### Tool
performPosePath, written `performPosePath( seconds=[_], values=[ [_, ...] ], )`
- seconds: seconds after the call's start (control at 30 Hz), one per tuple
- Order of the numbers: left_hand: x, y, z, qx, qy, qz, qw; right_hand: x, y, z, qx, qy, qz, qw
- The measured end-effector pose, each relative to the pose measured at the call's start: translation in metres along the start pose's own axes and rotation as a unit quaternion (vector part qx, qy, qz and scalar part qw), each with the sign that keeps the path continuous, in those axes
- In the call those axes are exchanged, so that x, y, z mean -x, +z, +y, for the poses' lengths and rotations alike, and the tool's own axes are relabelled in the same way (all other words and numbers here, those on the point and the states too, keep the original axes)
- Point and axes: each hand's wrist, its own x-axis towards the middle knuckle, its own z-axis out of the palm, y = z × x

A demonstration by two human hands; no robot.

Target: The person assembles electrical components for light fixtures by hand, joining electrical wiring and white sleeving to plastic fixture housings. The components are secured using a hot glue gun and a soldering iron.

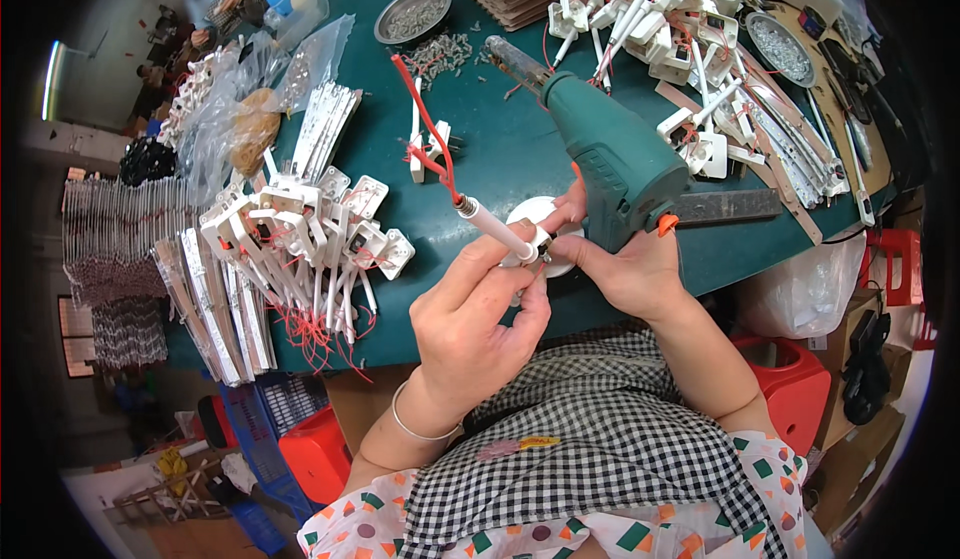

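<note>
Pinching a small white plastic part (527, 244) between thumb and forefinger, my left hand (470, 324) holds it just above the near edge of the green table (500, 159). A thin white tube (490, 224) sticks up and to the left from the part, with red wires (425, 129) running on from its tip. My right hand (625, 269) is wrapped around the grip of a green electric screwdriver (610, 154) — its fingertips touch the part from the right side, and the tool's body leans away over the table. Under the part lies a round white disc (545, 214). To my left sits a heap of white assemblies (300, 234) with red leads; another pile (680, 49) lies far right, near a metal dish of screws (412, 14).
</note>
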Motion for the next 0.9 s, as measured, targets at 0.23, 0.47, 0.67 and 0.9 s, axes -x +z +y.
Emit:
performPosePath(
  seconds=[0.23, 0.47, 0.67, 0.9],
  values=[
    [0.002, -0.002, 0.0, 0.001, 0.007, -0.002, 1.0, 0.0, 0.001, 0.004, 0.001, 0.006, 0.012, 1.0],
    [0.017, -0.003, -0.008, 0.063, -0.019, -0.013, 0.998, 0.0, 0.002, 0.006, -0.017, 0.017, 0.019, 1.0],
    [0.03, 0.003, -0.017, 0.066, 0.0, 0.023, 0.998, -0.001, 0.003, 0.003, 0.025, 0.003, 0.027, 0.999],
    [0.036, 0.006, -0.023, 0.017, 0.012, 0.042, 0.999, 0.0, 0.002, 0.004, 0.048, 0.02, 0.004, 0.999]
  ],
)
